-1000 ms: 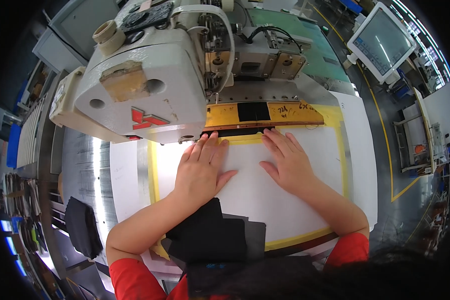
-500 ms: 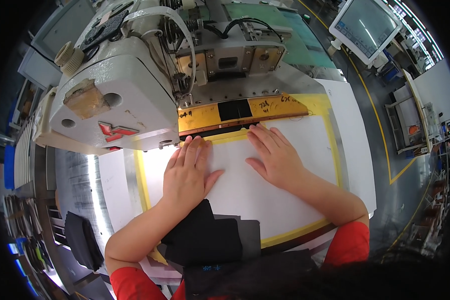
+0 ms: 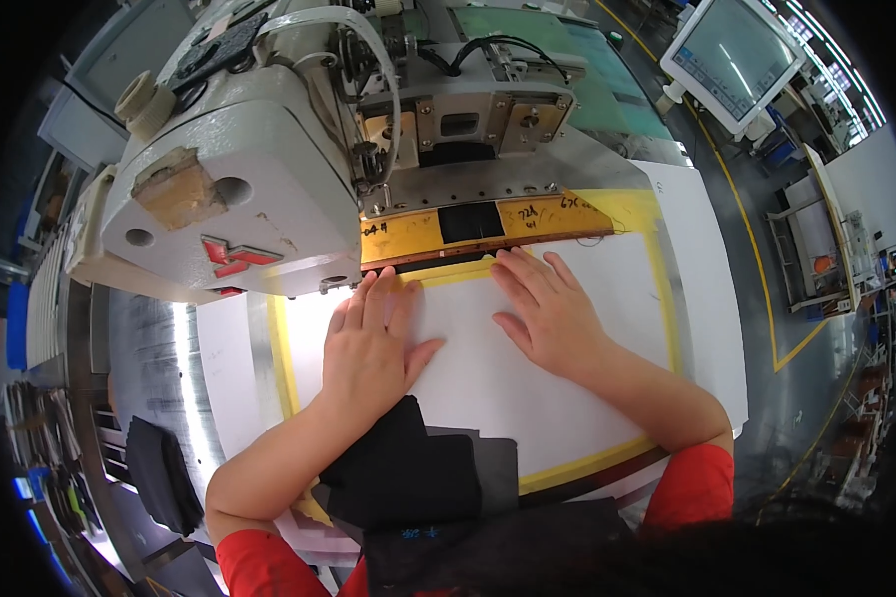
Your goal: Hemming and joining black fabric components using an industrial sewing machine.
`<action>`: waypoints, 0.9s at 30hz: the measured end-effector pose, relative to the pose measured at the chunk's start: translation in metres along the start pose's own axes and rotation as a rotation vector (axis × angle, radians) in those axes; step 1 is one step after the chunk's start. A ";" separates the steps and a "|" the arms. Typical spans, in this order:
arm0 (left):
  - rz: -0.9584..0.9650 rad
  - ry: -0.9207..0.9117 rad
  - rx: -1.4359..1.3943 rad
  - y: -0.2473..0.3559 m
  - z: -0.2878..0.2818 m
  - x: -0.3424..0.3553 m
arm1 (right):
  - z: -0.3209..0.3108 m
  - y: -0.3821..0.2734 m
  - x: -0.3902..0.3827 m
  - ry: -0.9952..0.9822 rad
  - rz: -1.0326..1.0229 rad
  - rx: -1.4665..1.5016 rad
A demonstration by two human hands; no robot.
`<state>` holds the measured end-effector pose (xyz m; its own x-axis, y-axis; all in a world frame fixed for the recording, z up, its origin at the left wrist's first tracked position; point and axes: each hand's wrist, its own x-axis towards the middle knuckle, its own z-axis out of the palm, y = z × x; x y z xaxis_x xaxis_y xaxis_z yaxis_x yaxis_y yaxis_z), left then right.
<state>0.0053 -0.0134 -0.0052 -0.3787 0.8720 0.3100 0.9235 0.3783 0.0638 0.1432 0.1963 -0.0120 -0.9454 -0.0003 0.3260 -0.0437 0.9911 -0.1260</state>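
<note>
My left hand (image 3: 366, 346) lies flat on a white sheet (image 3: 458, 368) edged with yellow tape, fingers stretched forward and thumb apart. Its fingertips reach a dark strip of material (image 3: 438, 267) that shows along the front edge of a yellow template plate (image 3: 403, 234). To the right, my right hand (image 3: 548, 310) rests flat too, fingertips at the same edge, thumb spread. Neither hand grips anything. The white sewing machine head (image 3: 219, 209) stands just beyond and left of my left hand. Black fabric pieces (image 3: 408, 473) lie in front of me, partly under my left wrist.
At the far side is the machine's metal clamp assembly (image 3: 468, 124). A monitor (image 3: 732, 60) stands at the upper right. On the left, a stack of black pieces (image 3: 159, 478) sits by the metal table surface (image 3: 149, 348). Shelving (image 3: 816, 229) stands beyond the floor on the right.
The machine and surroundings sit slightly shifted in the picture, as from a small head movement. Both hands stay in nearly the same place on the sheet.
</note>
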 end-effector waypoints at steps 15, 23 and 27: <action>0.035 0.045 -0.076 0.000 0.002 -0.001 | -0.004 -0.003 -0.001 0.003 0.026 0.052; 0.012 -0.016 -0.059 0.000 0.000 -0.001 | -0.004 -0.002 0.002 0.018 -0.016 -0.001; 0.024 0.047 -0.020 -0.001 -0.010 0.003 | 0.002 0.000 0.001 0.041 -0.001 -0.033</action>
<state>0.0036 -0.0143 0.0056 -0.3532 0.8653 0.3557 0.9336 0.3506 0.0742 0.1421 0.1962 -0.0133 -0.9313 0.0040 0.3643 -0.0330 0.9949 -0.0951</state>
